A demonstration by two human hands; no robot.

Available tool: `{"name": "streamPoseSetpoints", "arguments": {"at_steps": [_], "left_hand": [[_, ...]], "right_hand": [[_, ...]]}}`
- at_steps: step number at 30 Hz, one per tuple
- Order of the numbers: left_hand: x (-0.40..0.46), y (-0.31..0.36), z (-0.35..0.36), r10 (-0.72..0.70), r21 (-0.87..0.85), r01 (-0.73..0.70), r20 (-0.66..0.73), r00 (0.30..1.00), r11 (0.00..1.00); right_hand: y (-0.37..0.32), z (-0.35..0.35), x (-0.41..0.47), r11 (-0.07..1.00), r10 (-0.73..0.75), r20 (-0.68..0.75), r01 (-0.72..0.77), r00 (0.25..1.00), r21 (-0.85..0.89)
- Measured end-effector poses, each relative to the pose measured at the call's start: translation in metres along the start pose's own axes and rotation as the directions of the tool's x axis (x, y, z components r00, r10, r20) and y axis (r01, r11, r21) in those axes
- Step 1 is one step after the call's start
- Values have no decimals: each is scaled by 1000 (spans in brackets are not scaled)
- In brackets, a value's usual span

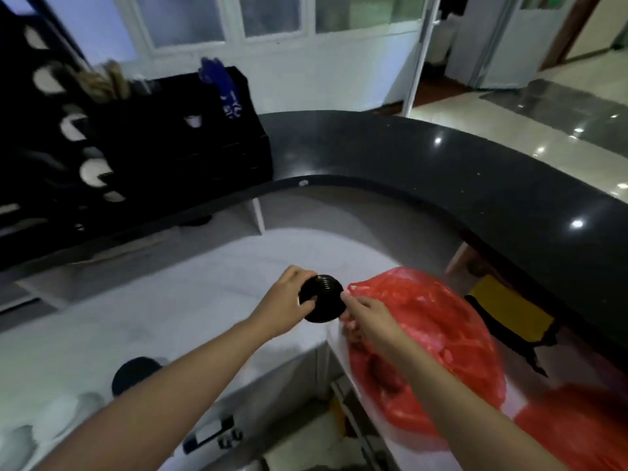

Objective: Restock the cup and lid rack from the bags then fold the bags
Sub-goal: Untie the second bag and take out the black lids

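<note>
Both hands meet over the white lower counter [217, 287], holding a stack of black lids [321, 298] between them. The left hand [283, 300] grips the stack from its left side, thumb curled under and fingers wrapped over the top edge. The right hand [368, 317] pinches the stack's right edge with its fingertips, and its lower fingers are curled into the mouth of the red plastic bag [431, 341], which lies just to the right of those fingers. Far up and left of the fingers stands the black cup and lid rack [102, 147] on the dark curved counter [441, 164]. Another black lid stack [134, 373] sits below the left forearm.
</note>
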State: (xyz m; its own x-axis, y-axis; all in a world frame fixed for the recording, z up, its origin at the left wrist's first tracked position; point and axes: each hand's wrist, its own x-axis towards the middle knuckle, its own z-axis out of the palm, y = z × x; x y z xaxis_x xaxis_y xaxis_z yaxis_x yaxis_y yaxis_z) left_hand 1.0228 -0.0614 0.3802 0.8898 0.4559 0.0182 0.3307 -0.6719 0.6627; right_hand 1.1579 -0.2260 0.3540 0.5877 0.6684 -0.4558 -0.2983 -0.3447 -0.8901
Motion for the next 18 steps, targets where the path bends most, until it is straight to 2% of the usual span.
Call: {"name": "streamPoseSetpoints", "arguments": {"at_steps": [3,6,10,15,18], "left_hand": [[-38,-39,-25,50,93,-40,-106,993,995],[-77,-73,-45,158,271,-113,-150,976,956],[-122,-123,-67,287,438,-196,-152,946,877],[-172,-177,-77,304,583,-220,-48,951,782],[-196,-201,-80,237,568,-202,13,971,798]], "right_hand": [[0,51,13,977,168,124,-181,978,108],[0,98,24,950,290,240,-309,926,42],[2,163,33,932,354,386,-357,852,-64],[16,236,33,897,437,390,-426,811,-119],[27,266,33,881,473,356,-425,806,-207]]}}
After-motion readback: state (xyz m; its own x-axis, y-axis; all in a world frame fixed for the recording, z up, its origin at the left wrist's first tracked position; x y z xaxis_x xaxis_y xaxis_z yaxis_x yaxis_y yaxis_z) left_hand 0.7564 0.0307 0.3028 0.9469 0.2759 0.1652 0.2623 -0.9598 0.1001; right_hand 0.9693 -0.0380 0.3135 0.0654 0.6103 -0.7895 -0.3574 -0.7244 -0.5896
